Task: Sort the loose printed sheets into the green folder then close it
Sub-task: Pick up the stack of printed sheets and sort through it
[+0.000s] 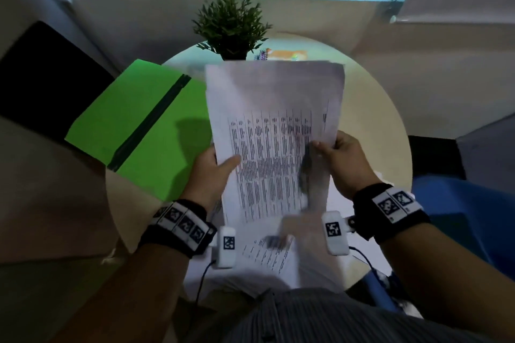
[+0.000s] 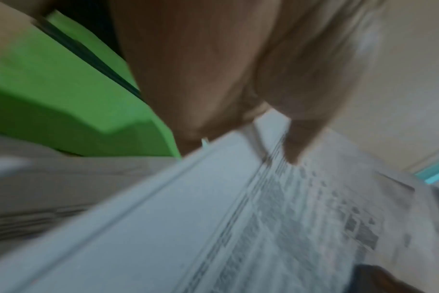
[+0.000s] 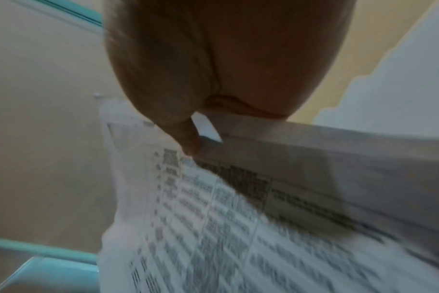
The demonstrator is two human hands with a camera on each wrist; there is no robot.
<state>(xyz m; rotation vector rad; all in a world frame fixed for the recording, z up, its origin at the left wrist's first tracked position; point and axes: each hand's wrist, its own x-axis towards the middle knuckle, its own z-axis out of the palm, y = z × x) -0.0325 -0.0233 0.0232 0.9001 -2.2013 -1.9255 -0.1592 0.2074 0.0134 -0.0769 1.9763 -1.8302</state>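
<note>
Both hands, the left hand [image 1: 207,172] and right hand [image 1: 341,159], pinch the near side edges of the printed sheets [image 1: 274,131], held raised lengthwise away from the person, with the open green folder [image 1: 133,125] lying just left, nearer the left hand.

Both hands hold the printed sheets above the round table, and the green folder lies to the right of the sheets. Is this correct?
Not quite. The head view shows the folder to the left of the sheets, not the right. The rest holds: the left hand and the right hand both hold the sheets above the round table.
</note>
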